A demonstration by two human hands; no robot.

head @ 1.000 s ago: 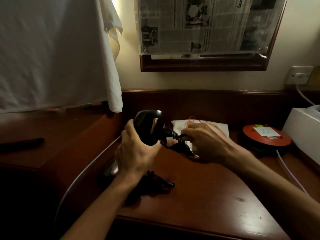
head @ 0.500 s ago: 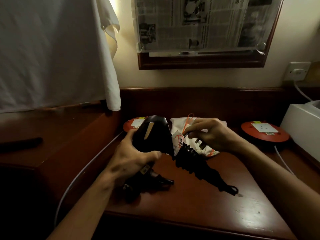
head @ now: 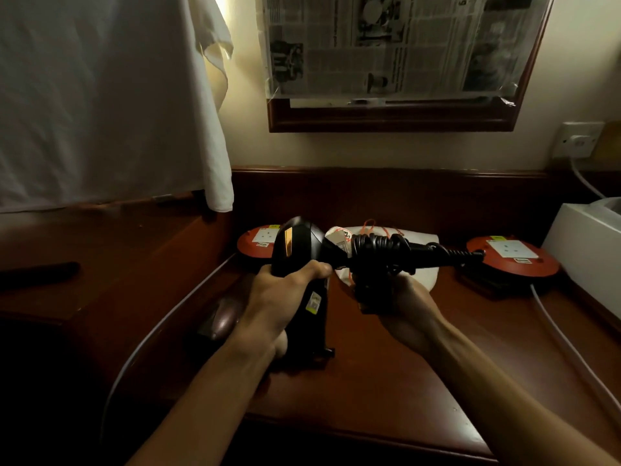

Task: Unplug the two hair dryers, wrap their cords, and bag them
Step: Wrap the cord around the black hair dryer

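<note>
Hair dryer (head: 297,248), black with a gold stripe, is held above the desk (head: 386,381); its small sticker is unreadable. Left hand (head: 285,297) grips the body, right hand (head: 393,297) clutches the cord-wrapped handle (head: 383,250). Half a second ago the coiled cord pointed down toward the desk; now it points right, across the white bag (head: 425,275).

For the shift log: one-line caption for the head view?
Left hand grips black hair dryer; right hand holds its cord-wrapped handle.

dim warm room | glow upper left | edges bowed, corners dark
</note>
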